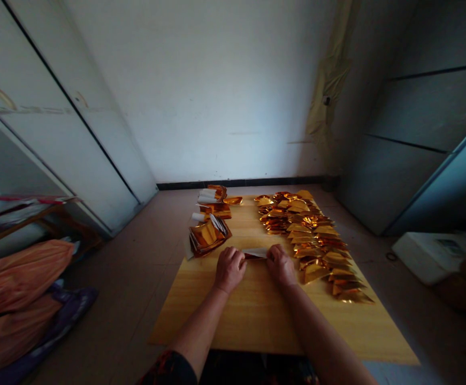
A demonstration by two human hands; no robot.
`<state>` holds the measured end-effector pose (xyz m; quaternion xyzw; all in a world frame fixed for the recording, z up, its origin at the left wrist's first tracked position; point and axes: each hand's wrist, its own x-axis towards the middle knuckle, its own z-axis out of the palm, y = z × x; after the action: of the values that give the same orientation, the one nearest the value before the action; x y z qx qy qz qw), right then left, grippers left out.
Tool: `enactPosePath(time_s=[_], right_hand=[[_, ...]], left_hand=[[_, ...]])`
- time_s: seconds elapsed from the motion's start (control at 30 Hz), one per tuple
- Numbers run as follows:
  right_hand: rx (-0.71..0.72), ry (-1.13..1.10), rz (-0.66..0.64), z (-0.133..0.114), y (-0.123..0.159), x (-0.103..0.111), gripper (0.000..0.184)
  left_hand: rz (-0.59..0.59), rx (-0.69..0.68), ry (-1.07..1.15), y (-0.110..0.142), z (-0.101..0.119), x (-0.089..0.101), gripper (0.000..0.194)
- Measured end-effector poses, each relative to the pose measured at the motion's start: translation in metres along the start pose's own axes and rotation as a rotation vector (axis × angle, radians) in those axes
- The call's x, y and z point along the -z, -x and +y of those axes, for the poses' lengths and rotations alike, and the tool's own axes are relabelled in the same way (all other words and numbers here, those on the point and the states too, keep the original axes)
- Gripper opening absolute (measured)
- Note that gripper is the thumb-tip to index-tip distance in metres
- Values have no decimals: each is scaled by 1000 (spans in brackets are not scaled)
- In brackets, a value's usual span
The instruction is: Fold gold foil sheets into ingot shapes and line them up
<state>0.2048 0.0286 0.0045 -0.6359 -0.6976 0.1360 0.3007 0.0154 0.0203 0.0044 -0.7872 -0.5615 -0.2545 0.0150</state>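
Observation:
Between my two hands stretches a sheet of foil paper (256, 252), pale on its upper face with a dark copper-gold strip along the near edge. My left hand (231, 266) pinches its left end, and my right hand (281, 264) pinches the right end. Both hands are just above or on the wooden board (252, 315). Beyond my left hand sits a stack of gold foil sheets (208, 235), curled, with white backs showing. To the right of my right hand lie rows of folded gold foil pieces (313, 230), overlapping one another.
A white wall (216, 96) with a dark skirting stands behind the board. Pale cabinets (64, 107) are on the left, a grey cabinet (417, 123) on the right. Orange bags (24, 278) lie at the left, and a white box (429, 256) rests on the floor at the right.

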Motion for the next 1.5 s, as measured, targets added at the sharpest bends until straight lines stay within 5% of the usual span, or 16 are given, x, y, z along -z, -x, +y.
enactPosePath(time_s=[0.5, 0.7, 0.93, 1.23, 1.5], right_hand=[[111, -101, 120, 8, 0, -7, 24], [266, 66, 237, 2, 4, -2, 36], [396, 168, 61, -9, 9, 5, 22], [173, 102, 63, 3, 3, 3, 30], [257, 44, -55, 5, 1, 3, 21]], left_hand=[[80, -152, 29, -1, -5, -6, 14], [81, -120, -33, -2, -4, -5, 14], [44, -114, -11, -1, -7, -12, 15], [-4, -156, 44, -1, -8, -12, 13], [19, -159, 93, -1, -7, -11, 14]])
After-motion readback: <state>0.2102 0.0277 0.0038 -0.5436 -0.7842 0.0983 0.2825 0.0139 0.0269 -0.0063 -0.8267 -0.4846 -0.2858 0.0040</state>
